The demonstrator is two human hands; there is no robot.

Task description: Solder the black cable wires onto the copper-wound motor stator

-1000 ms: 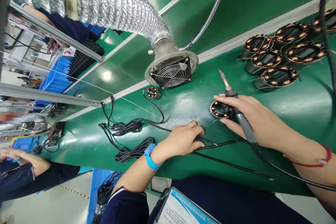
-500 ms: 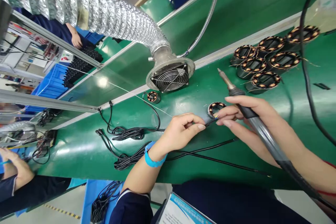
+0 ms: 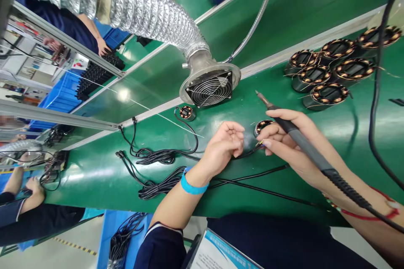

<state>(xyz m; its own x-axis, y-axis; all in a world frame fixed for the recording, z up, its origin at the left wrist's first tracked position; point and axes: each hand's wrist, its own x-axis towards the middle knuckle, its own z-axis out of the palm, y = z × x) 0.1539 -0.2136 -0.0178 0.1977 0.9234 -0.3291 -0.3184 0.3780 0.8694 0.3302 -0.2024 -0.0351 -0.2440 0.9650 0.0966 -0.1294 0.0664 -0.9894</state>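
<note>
A soldering iron (image 3: 304,147) lies across my right hand (image 3: 285,138), its metal tip pointing up and left. The fingertips of that hand also pinch a black cable (image 3: 251,151) near its end, where thin coloured wires show. Just behind those fingers stands a motor stator (image 3: 262,127) with copper windings, partly hidden. To the left, my left hand (image 3: 223,147) is raised with its fingers curled in, apart from the cable end. A thin pale wire (image 3: 170,119) runs down toward this hand; whether the fingers hold it is hidden.
Several stators (image 3: 328,94) stand at the right, and a small one (image 3: 187,113) sits by the fume extractor fan (image 3: 211,90). Coiled black cables (image 3: 160,183) lie on the green bench (image 3: 104,176). A thick black cord (image 3: 375,105) hangs at right. Co-workers' hands show at left.
My left hand has let go of the cable and lifted away, its fingers curling in. My right hand keeps the soldering iron and cable end, with the iron tilted slightly left. The view has shifted slightly.
</note>
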